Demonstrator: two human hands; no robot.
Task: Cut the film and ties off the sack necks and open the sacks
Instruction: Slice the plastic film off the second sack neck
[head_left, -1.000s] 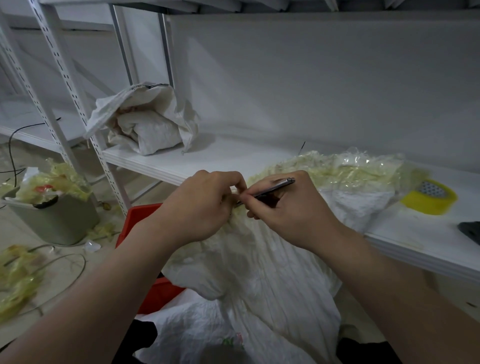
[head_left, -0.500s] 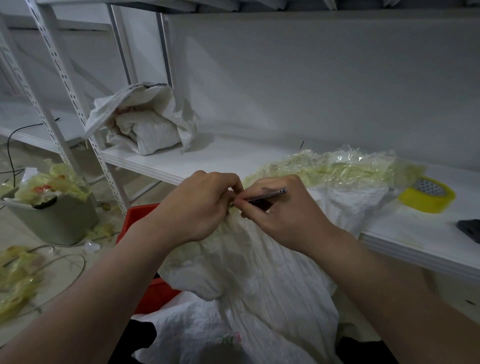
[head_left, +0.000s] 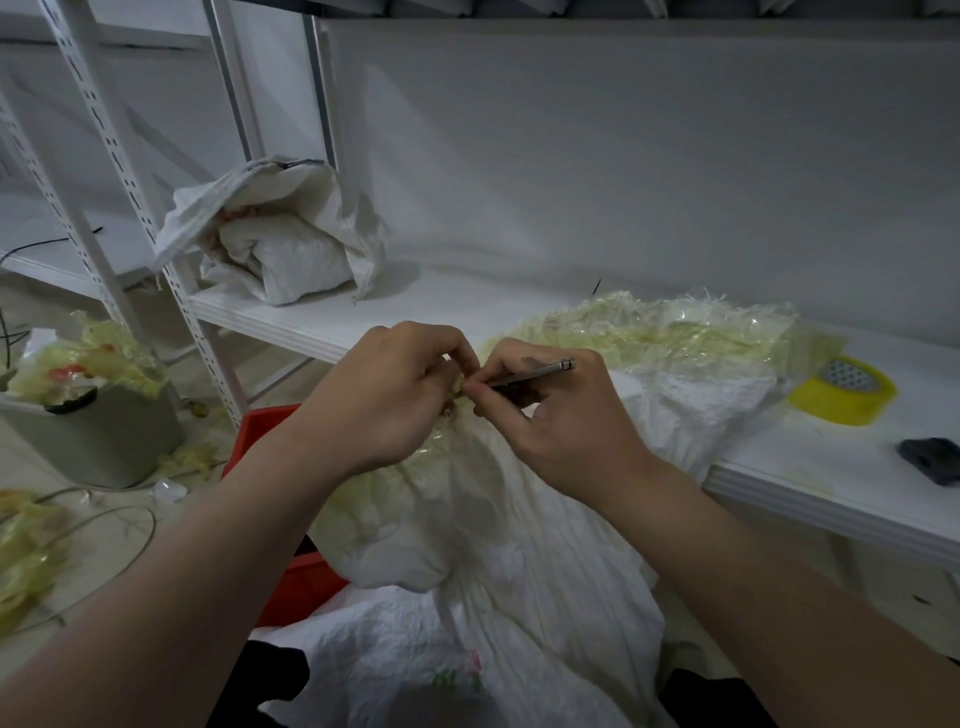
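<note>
my left hand (head_left: 384, 400) is bunched round the neck (head_left: 457, 413) of the sack (head_left: 493, 545), fingertips pinching the gathered top. my right hand (head_left: 550, 421) pinches a slim metal knife (head_left: 535, 372) like a pen, its tip hidden where the two hands meet.

the sack slumps in front of me against the edge of the shelf (head_left: 363, 322). its body hangs toward my lap and the neck points up and away, so its long axis runs from my knees to my hands. the knife lies almost level, butt end to the right.

the woven cloth looks soft, crumpled and light at the top, with nothing stiff to cut against. the yellowish film (head_left: 415, 460) round the neck looks thin and clingy, so i reckon it wants pulling taut, with the hold just below the wrap. whether a tie sits under my fingers i cannot tell.

behind lies a heap of loose film (head_left: 649, 332), with a roll of yellow tape (head_left: 841, 389) to the right and a second sack (head_left: 280, 244), already open, to the left. on the floor are a red crate (head_left: 265, 431) and a bin (head_left: 104, 441) stuffed with film.
</note>
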